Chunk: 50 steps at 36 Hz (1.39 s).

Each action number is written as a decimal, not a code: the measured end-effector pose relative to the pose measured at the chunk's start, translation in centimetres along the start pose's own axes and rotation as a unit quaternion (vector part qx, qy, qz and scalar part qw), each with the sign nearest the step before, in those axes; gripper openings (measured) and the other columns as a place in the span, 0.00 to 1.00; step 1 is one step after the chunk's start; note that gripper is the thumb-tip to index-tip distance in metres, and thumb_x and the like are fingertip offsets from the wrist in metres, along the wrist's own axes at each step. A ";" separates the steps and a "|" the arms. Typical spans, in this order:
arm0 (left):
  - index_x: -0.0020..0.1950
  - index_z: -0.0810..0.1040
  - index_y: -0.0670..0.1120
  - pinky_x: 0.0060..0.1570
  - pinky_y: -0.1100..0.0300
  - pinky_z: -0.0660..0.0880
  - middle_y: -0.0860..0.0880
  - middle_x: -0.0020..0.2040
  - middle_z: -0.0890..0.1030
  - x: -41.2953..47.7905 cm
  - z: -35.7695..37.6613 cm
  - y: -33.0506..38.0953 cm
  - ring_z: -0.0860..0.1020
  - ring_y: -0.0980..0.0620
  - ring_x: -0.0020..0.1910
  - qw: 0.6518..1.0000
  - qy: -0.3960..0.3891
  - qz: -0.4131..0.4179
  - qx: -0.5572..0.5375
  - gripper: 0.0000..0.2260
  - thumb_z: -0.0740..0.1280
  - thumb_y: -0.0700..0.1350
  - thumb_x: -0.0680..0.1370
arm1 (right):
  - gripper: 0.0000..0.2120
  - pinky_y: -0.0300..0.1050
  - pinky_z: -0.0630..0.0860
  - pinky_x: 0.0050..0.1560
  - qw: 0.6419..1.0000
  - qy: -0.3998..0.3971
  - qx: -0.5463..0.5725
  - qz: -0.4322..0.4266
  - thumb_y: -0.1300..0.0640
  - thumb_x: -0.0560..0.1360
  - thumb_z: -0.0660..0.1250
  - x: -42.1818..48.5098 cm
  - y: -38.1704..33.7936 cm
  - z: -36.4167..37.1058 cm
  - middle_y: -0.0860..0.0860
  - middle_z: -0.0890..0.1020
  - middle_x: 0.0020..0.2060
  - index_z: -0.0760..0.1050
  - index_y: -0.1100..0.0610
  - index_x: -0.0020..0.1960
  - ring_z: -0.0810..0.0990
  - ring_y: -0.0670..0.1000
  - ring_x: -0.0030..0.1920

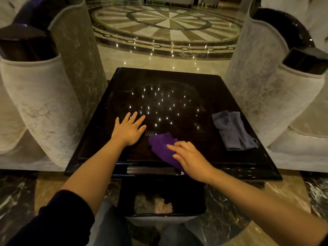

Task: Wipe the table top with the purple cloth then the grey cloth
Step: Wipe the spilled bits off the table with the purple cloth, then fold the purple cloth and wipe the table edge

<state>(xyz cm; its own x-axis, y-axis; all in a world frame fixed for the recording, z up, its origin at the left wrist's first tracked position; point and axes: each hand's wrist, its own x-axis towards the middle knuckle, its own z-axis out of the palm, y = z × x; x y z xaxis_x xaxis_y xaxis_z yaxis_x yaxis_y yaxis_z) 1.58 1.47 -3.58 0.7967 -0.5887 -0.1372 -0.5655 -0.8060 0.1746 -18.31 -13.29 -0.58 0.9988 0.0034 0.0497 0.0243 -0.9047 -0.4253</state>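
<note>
A dark glossy square table top [177,82] fills the middle of the view. The purple cloth [160,145] lies crumpled near the table's front edge. My right hand [191,160] rests flat on the purple cloth, fingers spread and pointing left, pressing it to the surface. My left hand [129,129] lies flat on the bare table just left of the cloth, fingers apart and holding nothing. The grey cloth [232,130] sits folded and untouched at the table's right side.
Pale upholstered armchairs with dark wooden arm caps flank the table, one on the left [40,96] and one on the right [276,89]. A lower shelf [159,201] under the table holds pale crumpled material. Patterned marble floor [168,25] stretches beyond.
</note>
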 end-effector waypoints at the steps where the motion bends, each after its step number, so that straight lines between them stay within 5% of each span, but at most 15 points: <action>1: 0.74 0.47 0.57 0.72 0.41 0.41 0.49 0.77 0.46 0.0 0.0 0.0 0.43 0.48 0.76 1.000 0.000 0.000 -0.001 0.24 0.45 0.59 0.79 | 0.18 0.43 0.63 0.61 1.000 0.002 -0.001 -0.014 0.59 0.78 0.57 -0.5 -0.6 0.4 0.60 0.72 0.62 0.65 0.58 0.67 0.70 0.59 0.57; 4: 0.74 0.47 0.57 0.72 0.41 0.41 0.49 0.77 0.46 0.1 -0.1 0.1 0.43 0.48 0.76 1.000 0.000 -0.002 -0.003 0.24 0.45 0.58 0.79 | 0.17 0.47 0.67 0.61 0.999 -0.002 0.012 -0.047 0.60 0.77 0.57 -1.6 -1.8 1.3 0.62 0.72 0.62 0.67 0.60 0.66 0.71 0.60 0.56; 10: 0.74 0.49 0.56 0.72 0.41 0.44 0.48 0.77 0.48 -0.1 -0.5 0.5 0.45 0.47 0.76 1.000 0.006 -0.003 -0.001 0.23 0.46 0.58 0.79 | 0.17 0.40 0.65 0.58 0.992 -0.051 0.045 -0.104 0.61 0.77 0.57 -2.4 -3.0 2.4 0.59 0.74 0.62 0.68 0.58 0.65 0.71 0.59 0.55; 15: 0.72 0.59 0.50 0.69 0.43 0.58 0.45 0.75 0.60 -1.2 -1.7 1.2 0.56 0.44 0.74 0.999 0.030 0.001 0.023 0.21 0.50 0.53 0.80 | 0.16 0.46 0.69 0.56 0.990 -0.076 0.048 -0.107 0.58 0.78 0.57 -2.2 -3.4 1.6 0.53 0.75 0.63 0.69 0.54 0.65 0.72 0.56 0.54; 20: 0.62 0.75 0.46 0.59 0.55 0.70 0.45 0.62 0.78 -3.7 -4.4 2.8 0.74 0.48 0.62 0.974 0.069 0.035 -0.211 0.15 0.60 0.49 0.78 | 0.15 0.47 0.72 0.57 0.993 -0.055 0.005 -0.104 0.58 0.78 0.57 -1.4 -3.1 -0.8 0.51 0.77 0.62 0.70 0.52 0.64 0.76 0.54 0.57; 24: 0.60 0.76 0.48 0.53 0.68 0.69 0.54 0.51 0.79 -7.1 -6.8 4.1 0.76 0.54 0.58 0.921 -0.076 0.115 -0.363 0.15 0.65 0.49 0.75 | 0.16 0.52 0.75 0.56 0.995 -0.029 -0.014 -0.097 0.57 0.78 0.57 -1.3 -2.8 -2.5 0.52 0.79 0.60 0.70 0.50 0.64 0.78 0.53 0.58; 27: 0.66 0.71 0.50 0.56 0.67 0.71 0.55 0.55 0.77 -9.4 -7.8 4.5 0.75 0.57 0.58 0.922 -0.191 0.156 -0.299 0.23 0.68 0.54 0.72 | 0.15 0.52 0.76 0.53 0.995 -0.027 -0.013 -0.095 0.56 0.78 0.57 -1.2 -2.8 -3.4 0.53 0.80 0.58 0.69 0.49 0.64 0.79 0.54 0.55; 30: 0.66 0.70 0.49 0.54 0.66 0.72 0.54 0.58 0.77 -10.9 -8.1 5.1 0.76 0.56 0.56 0.950 -0.180 0.188 -0.171 0.25 0.68 0.55 0.71 | 0.16 0.49 0.76 0.52 0.995 -0.031 -0.007 -0.092 0.56 0.78 0.57 -1.1 -2.9 -4.1 0.53 0.81 0.56 0.68 0.48 0.64 0.79 0.53 0.53; 33: 0.60 0.75 0.47 0.52 0.55 0.75 0.48 0.53 0.80 -11.6 -8.0 5.9 0.78 0.51 0.49 0.964 -0.147 0.200 -0.099 0.17 0.67 0.52 0.74 | 0.15 0.47 0.76 0.52 0.995 -0.027 0.025 -0.091 0.58 0.78 0.57 -1.2 -3.1 -4.7 0.53 0.81 0.56 0.69 0.50 0.64 0.79 0.52 0.54; 38: 0.51 0.76 0.44 0.35 0.66 0.69 0.53 0.37 0.77 -12.5 -8.5 7.0 0.75 0.57 0.36 0.967 -0.108 0.183 -0.140 0.09 0.66 0.48 0.75 | 0.14 0.50 0.76 0.55 0.995 -0.023 0.050 -0.088 0.58 0.78 0.57 -1.5 -3.1 -6.0 0.53 0.80 0.57 0.70 0.50 0.63 0.78 0.51 0.56; 46: 0.42 0.73 0.53 0.37 0.65 0.72 0.54 0.39 0.78 -13.6 -9.4 7.5 0.77 0.56 0.39 0.958 -0.062 0.190 -0.207 0.04 0.65 0.44 0.76 | 0.25 0.30 0.70 0.44 0.989 -0.076 0.128 -0.017 0.55 0.73 0.66 -1.7 -1.7 -7.6 0.45 0.74 0.52 0.62 0.50 0.68 0.74 0.45 0.54; 50: 0.49 0.75 0.48 0.42 0.63 0.75 0.51 0.44 0.79 -13.8 -10.3 6.4 0.79 0.53 0.44 0.955 -0.034 0.173 -0.240 0.03 0.64 0.43 0.76 | 0.14 0.34 0.73 0.45 0.985 -0.134 0.106 -0.020 0.56 0.73 0.66 -1.1 -0.8 -8.8 0.47 0.77 0.52 0.72 0.52 0.59 0.77 0.45 0.51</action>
<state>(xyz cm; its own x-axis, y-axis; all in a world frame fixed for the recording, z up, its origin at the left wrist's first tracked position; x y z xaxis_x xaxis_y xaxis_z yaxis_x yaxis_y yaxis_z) -10.81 5.02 9.50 0.5549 -0.8304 -0.0509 -0.6158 -0.4511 0.6460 -19.85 -16.28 7.67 0.9716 0.1758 -0.1587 0.0439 -0.7924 -0.6085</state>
